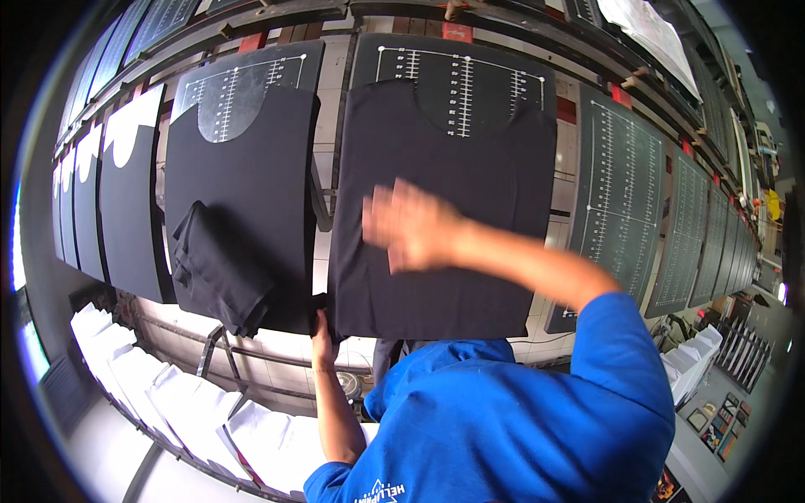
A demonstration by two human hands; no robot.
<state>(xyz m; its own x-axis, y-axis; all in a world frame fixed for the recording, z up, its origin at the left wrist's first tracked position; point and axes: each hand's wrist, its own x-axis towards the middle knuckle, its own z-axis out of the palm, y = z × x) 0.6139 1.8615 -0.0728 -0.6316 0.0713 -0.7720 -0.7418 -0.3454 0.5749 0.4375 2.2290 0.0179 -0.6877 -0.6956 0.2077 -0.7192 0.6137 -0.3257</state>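
A black cut T-shirt panel (444, 293) with a scooped neckline lies over a dark printing board marked with white ruler lines (464, 71). My right hand (411, 226) is on the panel's middle, fingers stretched out and palm down, slightly blurred. At the panel's lower left corner, my left hand (322, 339) is closed on black fabric near the gap between two boards; its fingers are partly hidden. On the neighbouring board to the left lies another black panel (243, 176), with a folded bundle of black fabric (220, 272) on top.
More boards with black panels (130, 193) run off to the left. Marked boards without fabric (619, 201) continue to the right. A metal rail (277, 21) passes behind them. White sheets (189, 402) stand along a rack at the lower left.
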